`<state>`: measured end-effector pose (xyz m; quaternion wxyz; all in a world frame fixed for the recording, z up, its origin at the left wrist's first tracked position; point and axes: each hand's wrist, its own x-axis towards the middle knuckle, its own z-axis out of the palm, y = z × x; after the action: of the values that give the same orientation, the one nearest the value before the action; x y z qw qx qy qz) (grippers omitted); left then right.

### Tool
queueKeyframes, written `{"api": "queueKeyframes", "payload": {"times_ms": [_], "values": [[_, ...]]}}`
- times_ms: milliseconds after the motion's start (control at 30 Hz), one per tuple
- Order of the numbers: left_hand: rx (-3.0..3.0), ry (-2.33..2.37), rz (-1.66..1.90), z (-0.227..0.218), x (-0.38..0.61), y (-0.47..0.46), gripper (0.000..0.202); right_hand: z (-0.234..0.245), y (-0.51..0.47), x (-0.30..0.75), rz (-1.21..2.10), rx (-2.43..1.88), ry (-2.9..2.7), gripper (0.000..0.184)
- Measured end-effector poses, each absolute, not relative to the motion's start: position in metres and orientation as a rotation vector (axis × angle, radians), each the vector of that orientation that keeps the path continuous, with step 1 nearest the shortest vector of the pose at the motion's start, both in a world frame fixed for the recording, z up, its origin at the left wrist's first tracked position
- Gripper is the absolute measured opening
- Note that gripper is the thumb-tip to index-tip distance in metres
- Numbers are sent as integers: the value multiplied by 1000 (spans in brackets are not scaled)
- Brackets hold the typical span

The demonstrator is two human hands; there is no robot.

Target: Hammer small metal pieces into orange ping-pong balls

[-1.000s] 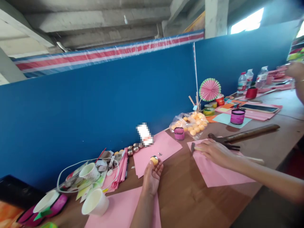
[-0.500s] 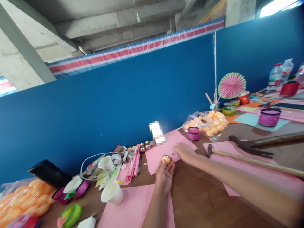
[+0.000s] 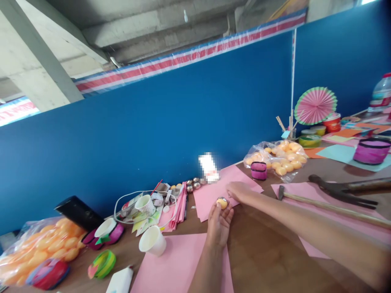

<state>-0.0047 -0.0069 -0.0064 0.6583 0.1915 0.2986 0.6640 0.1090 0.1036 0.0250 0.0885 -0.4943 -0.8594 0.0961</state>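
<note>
My left hand (image 3: 220, 226), palm up, holds a small yellow-orange ball (image 3: 221, 204) between thumb and fingers. Shiny silver foil (image 3: 224, 200) covers part of the ball's top. Just beyond it, my right hand (image 3: 240, 192) is low over a pink paper sheet (image 3: 210, 197), its fingers curled together. Whatever those fingertips may hold is hidden. Several silver balls (image 3: 193, 185) sit at the sheet's far left corner, by the blue partition.
Bags of orange balls stand at left (image 3: 45, 248) and back right (image 3: 284, 158). A white cup (image 3: 152, 241) is left of my left arm. Two hammers, a claw hammer (image 3: 342, 188) and a thinner one (image 3: 317, 202), lie right. A cable (image 3: 115, 209) loops over clutter.
The view has turned a little left. My right hand's fingers have curled in; a small silvery piece seen beside them before no longer shows. My left hand still holds the ball.
</note>
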Motion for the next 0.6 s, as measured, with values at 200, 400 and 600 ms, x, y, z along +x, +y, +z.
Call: {"api": "queueKeyframes", "payload": {"times_ms": [200,400,600], "values": [[439,675,1503,-5,-4,-8,28,21,100,120,310,-1411,-2388,18],[476,680,1515,-4,-3,-9,31,20,96,135,500,-1287,-2204,12],[507,648,1521,-2,-3,-11,40,18,83,141,879,-1152,-1963,19]]}}
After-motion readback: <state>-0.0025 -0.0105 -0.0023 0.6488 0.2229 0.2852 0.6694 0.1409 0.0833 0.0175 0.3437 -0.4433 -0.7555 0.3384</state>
